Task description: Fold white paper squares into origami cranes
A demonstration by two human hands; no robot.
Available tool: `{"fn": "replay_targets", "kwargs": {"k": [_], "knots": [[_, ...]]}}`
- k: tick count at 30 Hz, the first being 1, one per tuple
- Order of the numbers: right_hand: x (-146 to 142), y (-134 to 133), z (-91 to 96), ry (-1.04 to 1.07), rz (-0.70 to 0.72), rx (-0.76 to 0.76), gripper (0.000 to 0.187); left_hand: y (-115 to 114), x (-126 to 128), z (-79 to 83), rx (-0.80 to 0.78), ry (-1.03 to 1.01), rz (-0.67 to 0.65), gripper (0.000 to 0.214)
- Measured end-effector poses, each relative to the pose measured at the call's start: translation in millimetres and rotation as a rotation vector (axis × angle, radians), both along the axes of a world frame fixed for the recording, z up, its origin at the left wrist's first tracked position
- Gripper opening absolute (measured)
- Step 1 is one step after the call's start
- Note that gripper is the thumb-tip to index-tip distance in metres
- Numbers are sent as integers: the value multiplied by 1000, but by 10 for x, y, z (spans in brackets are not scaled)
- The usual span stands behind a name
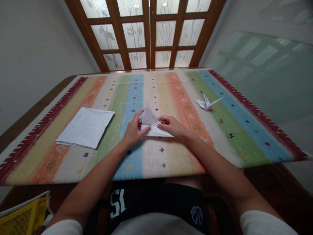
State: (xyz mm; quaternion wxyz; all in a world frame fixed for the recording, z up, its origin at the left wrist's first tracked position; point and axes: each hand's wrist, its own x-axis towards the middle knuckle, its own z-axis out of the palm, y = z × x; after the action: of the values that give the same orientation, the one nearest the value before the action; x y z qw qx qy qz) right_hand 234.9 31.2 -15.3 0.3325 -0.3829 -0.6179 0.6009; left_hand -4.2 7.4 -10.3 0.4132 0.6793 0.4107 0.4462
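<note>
A partly folded sheet of white paper [156, 130] is held just above the striped tablecloth, in front of me. One pointed flap of it stands up, and another point reaches out to the right. My left hand [135, 129] pinches its left edge, thumb in front and fingers behind. At the crease on the right, my right hand [171, 125] grips the same paper between thumb and curled fingers. Some of the fingertips of both hands are hidden behind the paper.
A stack of white paper squares [85, 127] lies on the left of the tablecloth [151, 160]. To the right sits a folded paper crane [206, 103]. A yellow basket [24, 215] stands below the table at lower left. Wooden doors [149, 36] rise beyond the far edge.
</note>
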Motion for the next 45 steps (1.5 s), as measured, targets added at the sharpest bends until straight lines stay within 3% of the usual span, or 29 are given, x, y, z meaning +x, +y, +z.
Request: {"fn": "replay_targets", "kwargs": {"k": [6,9,13,18,24,29,32,38,42,45], "knots": [[-25,-60,70,-3,-35,31,26,20,19,16,-62,-68,119,97],[-45,-79,86,15,-48,-15,29,19,4,52,-52,8,149,74],[-76,-58,74,168,-95,-63,43,12,-18,74,-51,73,32,33],[-94,-48,65,246,-55,-214,50,1,-28,63,96,189,-39,19],[-97,-59,35,185,-38,-167,37,-5,-28,12,416,381,44,43],[-86,-50,-2,110,-67,0,37,-63,-7,59,594,528,-119,54],[-64,-65,27,65,-71,87,34,-105,5,132,622,604,-173,58],[-1,-89,172,-49,-110,223,30,-156,-1,230,667,698,-264,41],[31,-89,223,-61,-122,263,34,-176,9,220,675,733,-289,61],[41,-85,226,-61,-126,263,35,-179,13,178,704,724,-228,69]]}}
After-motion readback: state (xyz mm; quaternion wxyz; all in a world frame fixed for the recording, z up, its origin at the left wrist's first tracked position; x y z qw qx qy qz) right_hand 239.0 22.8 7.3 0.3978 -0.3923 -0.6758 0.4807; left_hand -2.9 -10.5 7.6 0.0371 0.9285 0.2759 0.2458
